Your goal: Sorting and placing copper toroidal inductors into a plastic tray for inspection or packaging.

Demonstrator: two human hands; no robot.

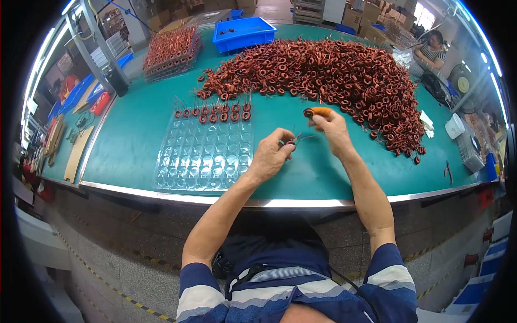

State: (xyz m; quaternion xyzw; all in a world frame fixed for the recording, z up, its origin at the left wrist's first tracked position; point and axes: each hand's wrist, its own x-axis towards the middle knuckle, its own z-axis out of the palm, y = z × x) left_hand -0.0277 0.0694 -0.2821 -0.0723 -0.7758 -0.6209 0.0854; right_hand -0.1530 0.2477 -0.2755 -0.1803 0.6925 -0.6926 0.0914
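In the head view, a wound ring coil (290, 144) is pinched in the fingers of the left hand (267, 158) near centre, its leads fanned up and right toward the right hand (336, 134); whether anything is gripped at that hand's orange-sheathed finger (323, 111) cannot be told. Green tabletop (318, 175) is exposed between clear tray (202, 159) and coil heap (339, 70).

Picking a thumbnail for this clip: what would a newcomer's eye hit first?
The big heap of reddish wound rings, sprawling across the far and right side of the green table. Next, the clear tray at left, with rings standing only in its far rows. Then the middle: the left hand pinching one wired ring, and the right hand with something bright orange at its fingers.
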